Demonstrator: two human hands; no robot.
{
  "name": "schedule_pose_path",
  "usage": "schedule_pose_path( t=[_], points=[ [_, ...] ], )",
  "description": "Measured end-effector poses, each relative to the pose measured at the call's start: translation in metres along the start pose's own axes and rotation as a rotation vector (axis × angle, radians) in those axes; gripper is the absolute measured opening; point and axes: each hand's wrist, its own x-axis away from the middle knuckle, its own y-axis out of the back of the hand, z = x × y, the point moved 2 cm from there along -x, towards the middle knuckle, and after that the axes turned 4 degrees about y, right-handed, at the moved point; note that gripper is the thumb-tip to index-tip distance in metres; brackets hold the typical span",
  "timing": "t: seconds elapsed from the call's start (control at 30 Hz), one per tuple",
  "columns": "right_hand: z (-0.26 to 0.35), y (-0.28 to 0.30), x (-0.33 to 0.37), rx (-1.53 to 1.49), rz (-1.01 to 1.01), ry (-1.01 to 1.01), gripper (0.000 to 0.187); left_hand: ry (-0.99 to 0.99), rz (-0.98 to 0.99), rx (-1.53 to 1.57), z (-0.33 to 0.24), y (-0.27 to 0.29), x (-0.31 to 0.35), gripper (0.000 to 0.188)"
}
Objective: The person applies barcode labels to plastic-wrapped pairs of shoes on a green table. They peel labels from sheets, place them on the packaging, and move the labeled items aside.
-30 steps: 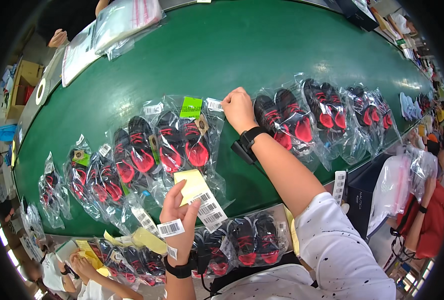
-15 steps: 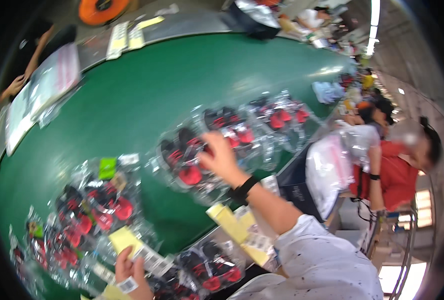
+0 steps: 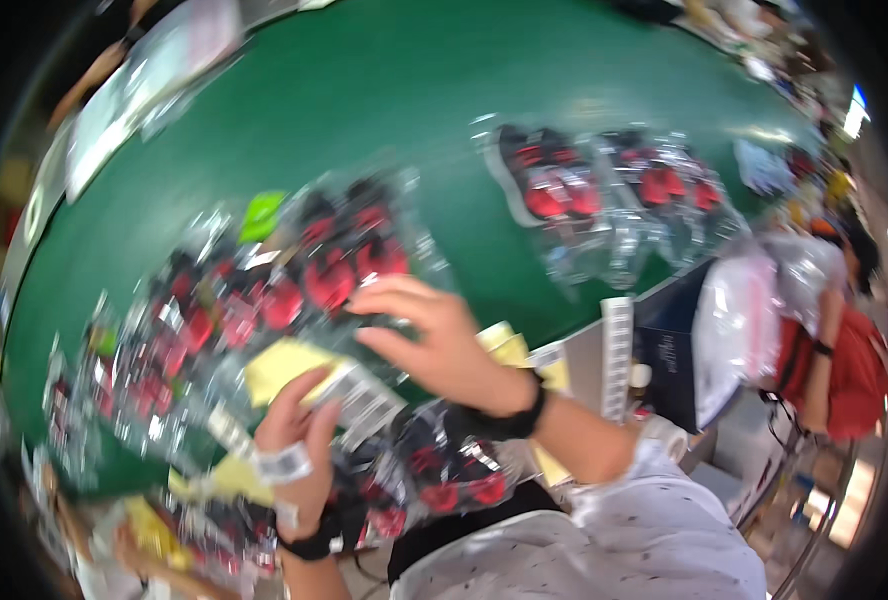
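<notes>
Across a broad green table (image 3: 364, 90), which fills most of the head view and curves away at its edges, clear plastic bags of red-and-black shoes lie in loose rows. Near the table's front edge, the right hand (image 3: 434, 340) reaches over one bagged pair of shoes (image 3: 349, 265), fingers spread and apart, the fingertips at or just over the plastic; motion blur leaves it unclear whether they grip it. Just beside it, closer to the table's front edge, the left hand (image 3: 294, 450) is closed on a yellow card (image 3: 284, 365) with a white barcode label (image 3: 364, 400) fanned out beside it, and another white sticker (image 3: 281, 465) sits on the back of that hand. Both wrists carry dark bands. More bagged shoes (image 3: 554, 185) rest toward the table's far right side, well apart from the hands, and another bagged pair (image 3: 449, 470) lies below the right forearm at the table's front edge. A green tag (image 3: 262, 215) shows among the bags left of the right hand. Flat clear packets (image 3: 144, 95) lie at the table's far left edge. Off the table's right end, a person in a red top (image 3: 854, 375) stands behind a heap of clear bags (image 3: 734, 330), in a workroom with bright lights at the right rim.
</notes>
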Motion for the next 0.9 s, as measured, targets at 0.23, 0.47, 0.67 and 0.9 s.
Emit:
schedule_pose_path(
  t=[0.23, 0.47, 0.67, 0.9],
  points=[
    [0.028, -0.002, 0.012, -0.222, 0.207, -0.157, 0.026, -0.116, 0.187, 0.072, -0.001, 0.006, -0.007, 0.032],
    [0.019, 0.001, 0.019, -0.431, 0.078, -0.253, 0.032, -0.129, 0.137, 0.141, -0.003, -0.012, -0.008, 0.030],
    [0.021, 0.001, 0.014, -0.244, 0.037, -0.148, 0.018, -0.237, 0.052, 0.019, -0.003, -0.015, -0.014, 0.025],
    [0.029, 0.014, 0.007, 0.109, 0.069, 0.047, 0.015, -0.107, 0.084, -0.020, -0.013, -0.021, -0.023, 0.020]
  ],
)
